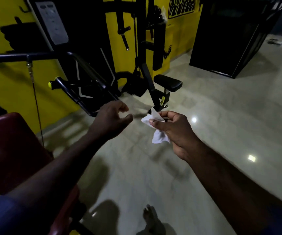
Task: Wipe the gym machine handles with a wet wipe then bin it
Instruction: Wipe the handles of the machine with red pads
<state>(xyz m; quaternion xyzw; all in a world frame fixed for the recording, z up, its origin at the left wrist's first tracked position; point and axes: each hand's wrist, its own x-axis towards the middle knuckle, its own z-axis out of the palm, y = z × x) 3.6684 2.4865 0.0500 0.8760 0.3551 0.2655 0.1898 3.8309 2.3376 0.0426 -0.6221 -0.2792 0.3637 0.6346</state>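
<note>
Nearest, a maroon pad [9,150] is being crossed by the left forearm. Beyond, the wet wipe [159,139] is being pinched in the grip of the right hand [176,131]; the left hand [109,119] is being held loosely curled, empty. Limp and light, it is probably best bunched. Farther, a black handle [65,89] is being framed by yellow wall [9,85] and glossy floor [221,119].

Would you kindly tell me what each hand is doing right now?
Left hand: open, fingers loosely curled, holding nothing.
Right hand: pinching the crumpled white wet wipe.
</note>
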